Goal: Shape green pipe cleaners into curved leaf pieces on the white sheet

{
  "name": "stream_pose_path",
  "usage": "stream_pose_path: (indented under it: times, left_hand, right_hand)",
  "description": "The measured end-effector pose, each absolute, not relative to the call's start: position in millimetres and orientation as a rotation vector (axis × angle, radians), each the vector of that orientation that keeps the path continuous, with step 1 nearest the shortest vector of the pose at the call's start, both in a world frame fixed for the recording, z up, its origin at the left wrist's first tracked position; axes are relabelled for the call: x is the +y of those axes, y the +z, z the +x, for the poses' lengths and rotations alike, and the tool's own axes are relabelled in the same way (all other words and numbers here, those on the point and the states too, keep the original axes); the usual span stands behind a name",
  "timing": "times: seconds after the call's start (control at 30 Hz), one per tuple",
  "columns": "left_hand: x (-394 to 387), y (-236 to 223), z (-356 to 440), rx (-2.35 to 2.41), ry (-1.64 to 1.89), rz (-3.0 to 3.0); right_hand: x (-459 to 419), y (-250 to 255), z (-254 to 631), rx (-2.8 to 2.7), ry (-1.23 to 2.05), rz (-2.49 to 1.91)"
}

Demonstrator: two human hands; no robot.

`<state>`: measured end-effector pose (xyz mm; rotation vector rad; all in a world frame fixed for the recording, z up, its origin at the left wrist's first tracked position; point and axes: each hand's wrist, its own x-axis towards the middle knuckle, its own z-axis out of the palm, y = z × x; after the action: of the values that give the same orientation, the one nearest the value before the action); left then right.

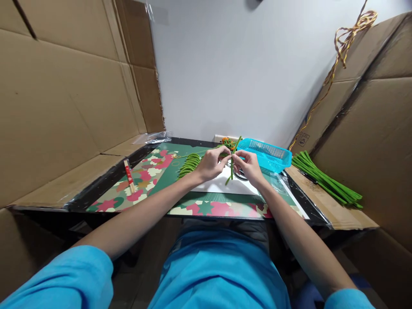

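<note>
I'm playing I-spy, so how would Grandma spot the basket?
Find the table by the white wall. Just beyond the right hand sits a shallow plastic basket. It's bright blue and full of holes, unlike the long green stems to its right.

Table (82, 195): standing against the wall (231, 77), between left cardboard panel (64, 94) and right cardboard panel (370, 128).
Mat (206, 208): covering most of the table, reaching its front edge.
Sheet (209, 187): lying on the mat, right of centre.
Left hand (212, 163), right hand (249, 166): meeting at a stem (232, 165) above the sheet.
Row of pieces (189, 165): lying left of the sheet.
Chopsticks (129, 176): lying across the mat's left edge.
Clear plastic (157, 137): lying by the table's back left corner.
Basket (273, 161): sitting toward the back right corner.
Flower piece (228, 141): lying left of the basket, near the back edge.
Stem bundle (328, 179): resting on the cardboard ledge (350, 216) beyond the right edge.
</note>
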<state>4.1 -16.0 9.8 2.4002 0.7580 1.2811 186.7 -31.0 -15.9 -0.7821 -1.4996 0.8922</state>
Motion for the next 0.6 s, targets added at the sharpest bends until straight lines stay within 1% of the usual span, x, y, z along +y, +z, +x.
stream_pose_path:
  times: [0.27, 0.5, 0.6]
  left_hand:
    - [0.8, -8.7, 3.6, 0.652, 1.13, 1.931]
    - [5.9, -9.3, 4.0, 0.698, 0.96, 1.471]
    - [1.5, -7.3, 3.6, 0.664, 0.929, 1.416]
  right_hand:
    - [-29.9, -23.9, 185.1, -1.529, 0.554, -0.865]
    - [-27.3, -26.5, 189.7, -1.525, 0.547, -0.902]
    - [-25.1, -27.9, 189.9, -1.526, 0.617, -0.888]
